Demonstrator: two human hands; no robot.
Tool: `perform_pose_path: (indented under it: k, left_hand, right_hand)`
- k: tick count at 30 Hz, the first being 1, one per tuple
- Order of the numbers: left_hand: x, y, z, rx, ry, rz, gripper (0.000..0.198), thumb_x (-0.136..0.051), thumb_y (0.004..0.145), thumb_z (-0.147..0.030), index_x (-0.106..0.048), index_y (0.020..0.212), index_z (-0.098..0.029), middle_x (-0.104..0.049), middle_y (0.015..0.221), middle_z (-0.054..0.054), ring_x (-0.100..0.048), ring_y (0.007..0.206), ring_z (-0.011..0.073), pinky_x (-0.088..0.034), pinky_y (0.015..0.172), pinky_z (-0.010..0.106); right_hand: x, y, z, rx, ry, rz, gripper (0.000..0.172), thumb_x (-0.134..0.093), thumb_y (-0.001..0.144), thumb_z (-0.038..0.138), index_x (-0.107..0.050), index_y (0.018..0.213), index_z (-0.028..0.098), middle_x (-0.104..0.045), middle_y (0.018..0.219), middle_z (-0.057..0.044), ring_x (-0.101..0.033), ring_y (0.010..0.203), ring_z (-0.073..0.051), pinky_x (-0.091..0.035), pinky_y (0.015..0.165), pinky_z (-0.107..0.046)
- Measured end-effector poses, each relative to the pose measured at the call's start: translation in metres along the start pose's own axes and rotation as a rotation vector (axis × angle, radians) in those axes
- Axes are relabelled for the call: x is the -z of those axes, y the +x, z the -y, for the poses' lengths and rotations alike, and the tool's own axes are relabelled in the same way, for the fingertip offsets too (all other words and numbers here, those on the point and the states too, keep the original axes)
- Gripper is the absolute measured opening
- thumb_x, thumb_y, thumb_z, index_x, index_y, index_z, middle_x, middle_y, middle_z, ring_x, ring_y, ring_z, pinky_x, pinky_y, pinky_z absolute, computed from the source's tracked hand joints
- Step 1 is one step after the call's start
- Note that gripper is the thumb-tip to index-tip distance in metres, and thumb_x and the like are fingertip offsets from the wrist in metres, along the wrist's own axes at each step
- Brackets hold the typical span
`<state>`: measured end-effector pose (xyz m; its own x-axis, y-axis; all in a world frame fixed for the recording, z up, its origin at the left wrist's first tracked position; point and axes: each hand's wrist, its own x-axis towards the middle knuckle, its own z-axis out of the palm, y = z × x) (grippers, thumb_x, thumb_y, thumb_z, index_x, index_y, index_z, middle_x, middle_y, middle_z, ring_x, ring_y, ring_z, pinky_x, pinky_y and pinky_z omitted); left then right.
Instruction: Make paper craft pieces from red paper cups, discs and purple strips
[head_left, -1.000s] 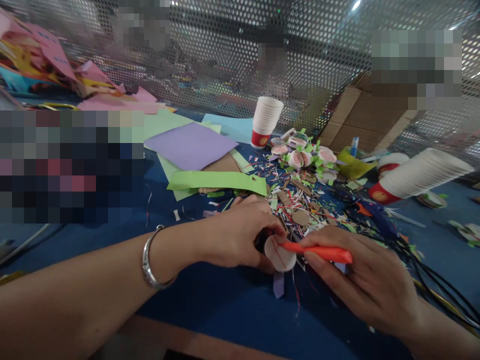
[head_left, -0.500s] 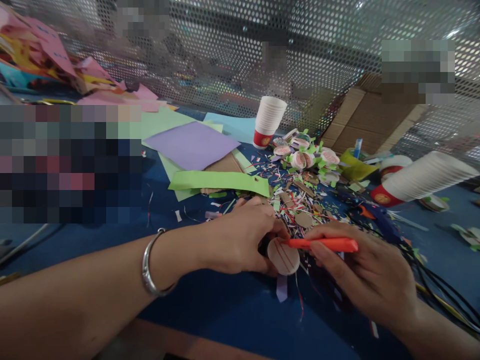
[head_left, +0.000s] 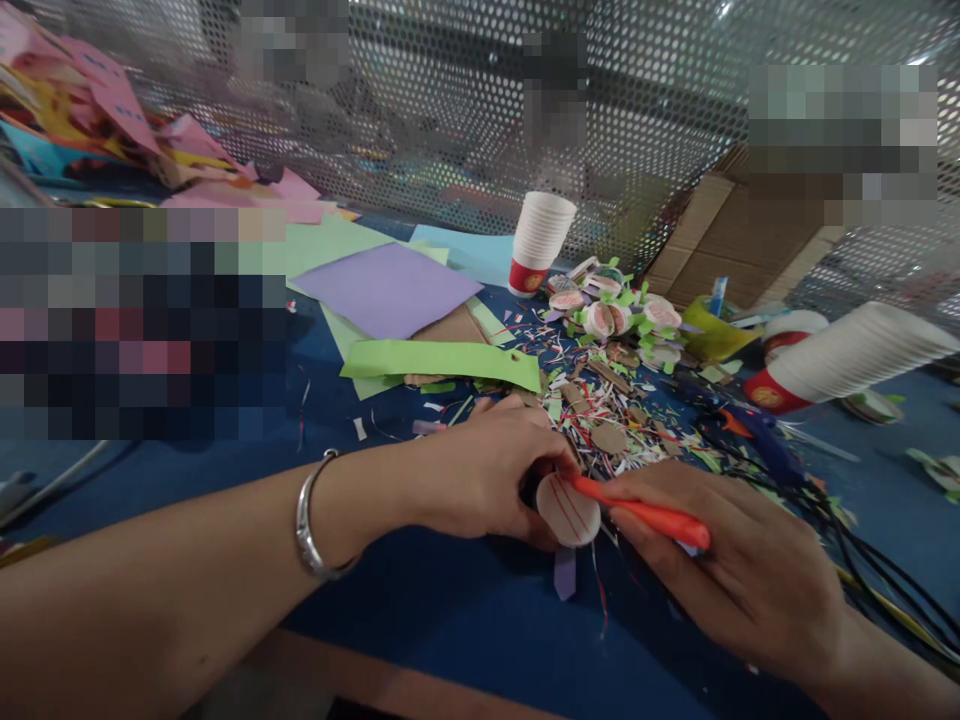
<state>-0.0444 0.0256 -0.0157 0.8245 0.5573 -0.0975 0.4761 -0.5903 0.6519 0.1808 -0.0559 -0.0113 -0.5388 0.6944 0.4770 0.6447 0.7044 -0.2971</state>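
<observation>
Between thumb and fingers, my left hand (head_left: 502,470) grips a small white paper disc (head_left: 568,512) marked with red lines; a purple paper strip (head_left: 565,574) shows just below it. My right hand (head_left: 735,560) is closed around a red-orange pen (head_left: 664,520). The pen's tip meets the upper right edge of the disc, near the red lines. Part of what lies behind the disc is hidden by my left fingers.
Colourful paper scraps (head_left: 592,390) spread beyond my hands. A green strip (head_left: 442,362) and purple sheet (head_left: 390,285) lie left. Stacked paper cups (head_left: 541,235), decorated discs (head_left: 600,310) and leaning cardboard (head_left: 735,240) stand behind. More cups (head_left: 855,350) and black cables (head_left: 870,570) are right.
The pen in my right hand has tilted, its rear end now lower and its tip still by the disc. My left hand holds the disc in nearly the same place.
</observation>
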Motion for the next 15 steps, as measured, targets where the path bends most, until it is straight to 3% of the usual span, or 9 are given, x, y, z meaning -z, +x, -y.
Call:
perform_pose_path:
  k: [8,15]
  left_hand:
    - [0.0007,0.0000,-0.0002,-0.003,0.021,0.016,0.049,-0.084,0.071,-0.044,-0.074,0.115,-0.024,-0.066,0.107,0.005,-0.053,0.105,0.0273,-0.039,0.088,0.038]
    - [0.0003,-0.0007,-0.0008,0.036,0.000,0.018,0.051,-0.084,0.070,-0.042,-0.073,0.116,-0.026,-0.066,0.110,0.005,-0.051,0.113,0.0296,-0.037,0.095,0.043]
  right_hand:
    - [0.0078,-0.0036,0.0003,-0.119,-0.003,0.027,0.010,-0.055,0.098,0.020,-0.060,0.094,0.027,-0.074,0.079,0.001,-0.069,0.061,-0.016,-0.053,0.059,-0.029]
    - [0.0004,-0.0037,-0.0012,-0.137,-0.003,-0.049,0.011,-0.059,0.097,0.019,-0.064,0.101,0.027,-0.075,0.087,0.001,-0.072,0.072,-0.015,-0.057,0.074,-0.026]
